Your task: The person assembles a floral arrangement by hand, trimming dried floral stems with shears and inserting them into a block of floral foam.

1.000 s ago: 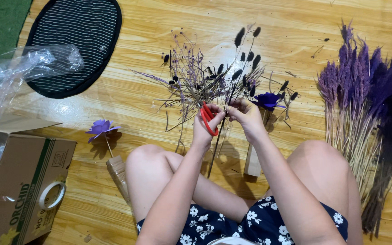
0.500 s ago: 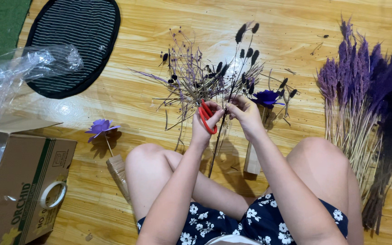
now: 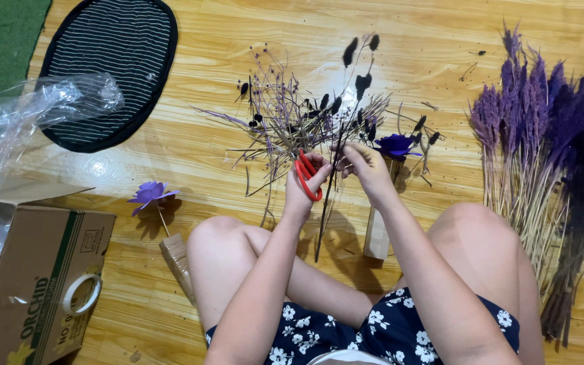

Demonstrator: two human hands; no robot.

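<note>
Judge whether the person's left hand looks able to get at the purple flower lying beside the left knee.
Probably yes: the floor around the purple flower is bare, though the left hand holds red scissors.

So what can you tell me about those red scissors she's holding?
The red scissors have looped, plastic-looking red handles; the blades are hidden among the stems. The left hand grips them, fingers through the loops, above the wooden floor. They sit against the bundle of dried purple and black stems, which the right hand steadies.
</note>
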